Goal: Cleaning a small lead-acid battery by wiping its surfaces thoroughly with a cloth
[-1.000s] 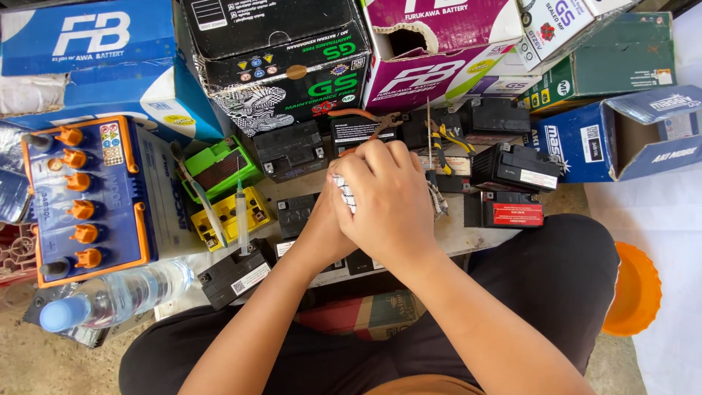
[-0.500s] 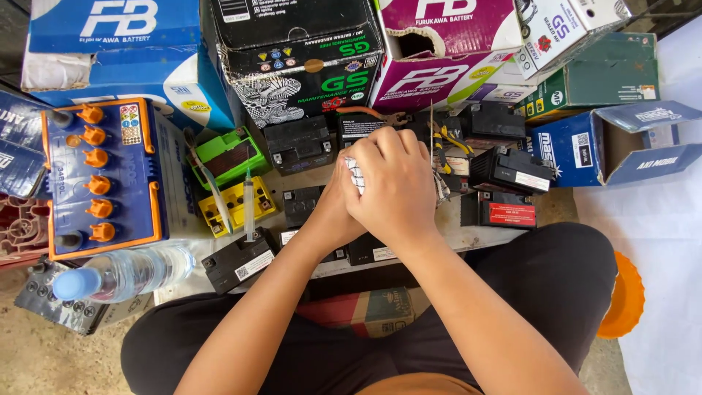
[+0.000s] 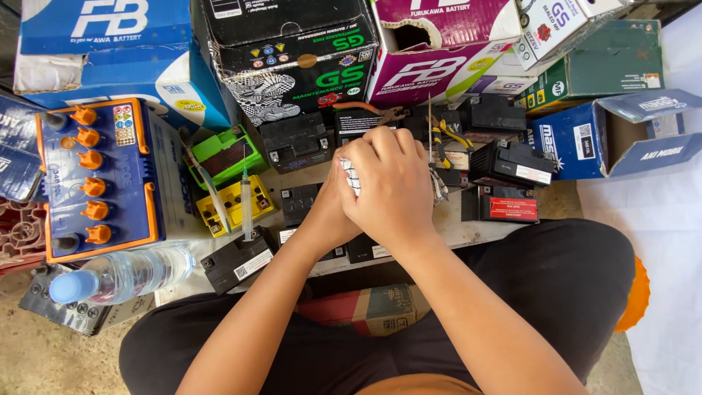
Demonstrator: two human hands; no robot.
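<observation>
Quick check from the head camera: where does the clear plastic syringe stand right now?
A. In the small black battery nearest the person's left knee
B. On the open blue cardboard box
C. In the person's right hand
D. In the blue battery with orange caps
A: the clear plastic syringe stands upright with its tip at the top of the small black battery, beside the yellow battery, apart from both hands.

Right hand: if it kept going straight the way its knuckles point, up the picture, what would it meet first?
Probably the orange-handled pliers lying on the small black battery just beyond the right hand; heights are hard to judge from above, so it might pass over.
</observation>
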